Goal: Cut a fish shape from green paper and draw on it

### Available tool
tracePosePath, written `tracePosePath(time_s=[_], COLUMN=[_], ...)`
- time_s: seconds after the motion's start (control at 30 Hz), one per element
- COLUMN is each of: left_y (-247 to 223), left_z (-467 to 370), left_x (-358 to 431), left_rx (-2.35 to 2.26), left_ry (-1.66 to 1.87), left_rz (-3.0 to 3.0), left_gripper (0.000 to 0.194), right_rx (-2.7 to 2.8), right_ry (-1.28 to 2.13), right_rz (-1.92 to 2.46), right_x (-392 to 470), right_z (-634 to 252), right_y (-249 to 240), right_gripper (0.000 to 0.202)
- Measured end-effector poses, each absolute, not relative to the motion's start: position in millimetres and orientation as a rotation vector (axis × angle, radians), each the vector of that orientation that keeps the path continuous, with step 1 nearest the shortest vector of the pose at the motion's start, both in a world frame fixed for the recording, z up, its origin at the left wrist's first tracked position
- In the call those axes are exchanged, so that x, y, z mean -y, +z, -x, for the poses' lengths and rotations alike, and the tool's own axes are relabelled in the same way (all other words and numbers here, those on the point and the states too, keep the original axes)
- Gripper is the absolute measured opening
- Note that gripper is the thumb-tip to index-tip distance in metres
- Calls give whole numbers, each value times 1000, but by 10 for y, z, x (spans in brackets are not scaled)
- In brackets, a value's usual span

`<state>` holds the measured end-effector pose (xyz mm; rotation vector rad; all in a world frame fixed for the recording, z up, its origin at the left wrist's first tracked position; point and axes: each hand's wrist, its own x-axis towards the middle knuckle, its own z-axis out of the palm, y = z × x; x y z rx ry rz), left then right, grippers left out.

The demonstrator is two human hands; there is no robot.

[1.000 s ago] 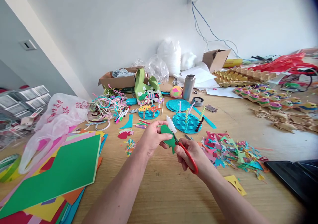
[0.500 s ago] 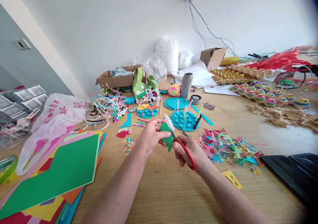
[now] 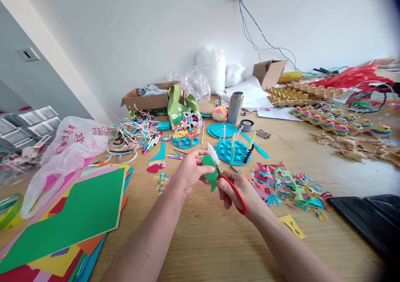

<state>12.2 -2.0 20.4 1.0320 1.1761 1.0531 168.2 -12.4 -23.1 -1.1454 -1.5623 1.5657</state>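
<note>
Head view: left hand point(image 3: 195, 168) pinches green cutout point(image 3: 209, 168) above the tabletop point(image 3: 193, 240) | right hand point(image 3: 236, 190) grips red-handled scissors point(image 3: 235, 193), blades at cutout edge | risk: paper slipping or twisting could skew the cut; left fingertips near blades could be nicked.

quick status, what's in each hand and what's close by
Left hand pinching green paper. Right hand gripping red-handled scissors, blades at the paper. Colourful paper scraps just right of the hands, not touching.
</note>
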Motion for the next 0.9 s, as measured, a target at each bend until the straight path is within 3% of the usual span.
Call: tracePosePath(time_s=[0.9], left_y=[213], left_z=[-103], left_x=[21], left_rx=[-1175], left_ry=[1051], left_rz=[-1056], left_gripper=[50], right_rx=[1572], right_ry=[1549], right_rz=[1199], right_x=[120], right_z=[-1685], right_y=[-264], right_gripper=[41])
